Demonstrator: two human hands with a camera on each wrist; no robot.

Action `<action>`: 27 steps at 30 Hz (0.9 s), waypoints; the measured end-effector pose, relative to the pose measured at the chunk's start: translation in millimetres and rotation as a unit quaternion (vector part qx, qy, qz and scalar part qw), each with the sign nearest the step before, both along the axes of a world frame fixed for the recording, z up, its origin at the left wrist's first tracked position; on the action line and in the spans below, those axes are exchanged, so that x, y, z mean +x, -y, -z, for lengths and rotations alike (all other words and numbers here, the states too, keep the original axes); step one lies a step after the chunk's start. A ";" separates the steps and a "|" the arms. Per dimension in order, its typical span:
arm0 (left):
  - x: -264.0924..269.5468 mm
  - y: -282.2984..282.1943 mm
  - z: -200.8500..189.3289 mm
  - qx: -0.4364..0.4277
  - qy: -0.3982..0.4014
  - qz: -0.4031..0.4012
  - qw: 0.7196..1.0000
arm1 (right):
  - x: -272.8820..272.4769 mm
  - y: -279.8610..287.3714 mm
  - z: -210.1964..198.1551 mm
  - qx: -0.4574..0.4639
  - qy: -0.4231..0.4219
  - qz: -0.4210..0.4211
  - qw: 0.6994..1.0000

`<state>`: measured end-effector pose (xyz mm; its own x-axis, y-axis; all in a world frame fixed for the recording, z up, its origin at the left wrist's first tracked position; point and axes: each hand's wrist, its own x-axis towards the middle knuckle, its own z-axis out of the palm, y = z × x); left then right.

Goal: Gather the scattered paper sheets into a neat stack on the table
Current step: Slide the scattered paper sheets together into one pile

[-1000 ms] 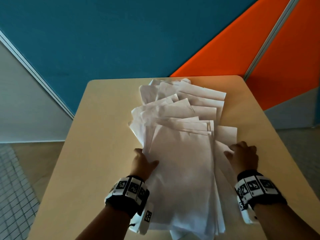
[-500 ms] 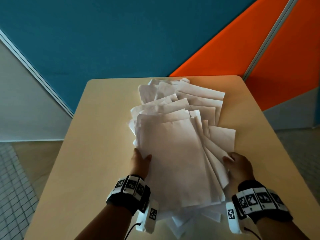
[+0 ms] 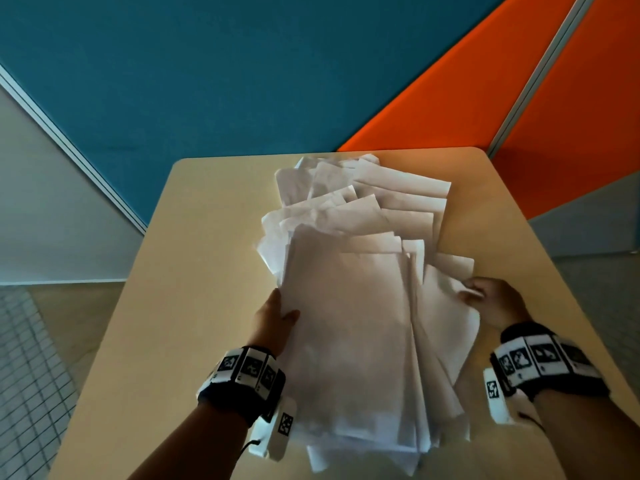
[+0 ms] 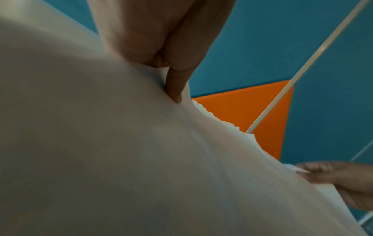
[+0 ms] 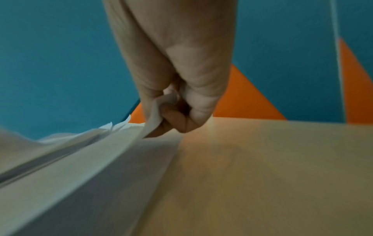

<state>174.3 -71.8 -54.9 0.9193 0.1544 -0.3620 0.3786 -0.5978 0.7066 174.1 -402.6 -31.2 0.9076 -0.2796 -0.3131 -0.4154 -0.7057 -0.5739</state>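
1. Across the middle of the tan counter [image 3: 207, 271], white paper sheets [image 3: 349, 323] lie in a loose, fanned pile, corners splayed toward 12 and 2 o'clock, the nearest sheets hanging past the near edge.
2. At 9 o'clock of the pile, the left hand [image 3: 273, 323] pinches its edge, thumb on top.
3. At 3 o'clock, the right hand [image 3: 495, 306] grasps the pile's edge; the right wrist view shows fingers [image 5: 175, 119] curled under a lifted sheet.

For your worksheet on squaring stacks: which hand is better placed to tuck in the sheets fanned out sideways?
The right hand: it already pinches the paper sheets' splayed right edges; the left hand grips the straighter side.
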 end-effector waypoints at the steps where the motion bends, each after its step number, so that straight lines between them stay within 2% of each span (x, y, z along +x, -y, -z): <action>1: 0.3 1.3 -0.5 0.003 -0.002 0.005 1.000 | 7.6 -2.9 -3.2 -0.002 0.006 -0.018 1.000; 3: 0.9 3.0 -0.6 0.005 0.001 0.003 1.000 | 21.9 -14.8 -4.0 0.012 0.036 -0.015 0.999; 5: 0.9 4.1 -0.8 0.005 0.011 -0.009 1.000 | 28.3 -27.6 -5.8 0.067 0.045 0.037 0.996; 7: 0.6 4.1 0.6 0.002 0.012 -0.023 1.000 | 21.9 -28.3 -0.1 0.085 0.006 0.083 0.993; 9: 0.8 4.2 3.3 -0.001 0.008 -0.037 0.999 | 8.0 -19.0 12.6 0.053 -0.065 0.066 0.994; 11: 1.0 5.7 4.8 0.003 0.013 -0.031 0.999 | -3.3 -13.9 17.8 0.029 -0.087 0.039 0.995; 15: 0.6 6.9 2.5 0.001 0.030 -0.013 0.999 | 4.2 -28.9 17.7 -0.009 -0.014 -0.009 1.000; 19: 0.9 5.8 1.3 -0.003 0.026 -0.016 1.000 | 22.3 -56.1 15.0 0.002 0.007 -0.013 1.000; 22: 0.4 5.6 0.6 -0.009 0.021 -0.030 0.999 | 10.3 -44.6 11.6 0.017 -0.053 -0.009 0.998; 24: -0.4 6.5 2.0 -0.016 0.024 -0.034 0.999 | -3.4 -32.4 9.6 0.076 -0.101 -0.019 0.992; 27: -0.2 8.8 3.6 -0.013 0.021 -0.027 0.999 | -7.1 -34.8 13.3 0.072 -0.092 -0.034 0.993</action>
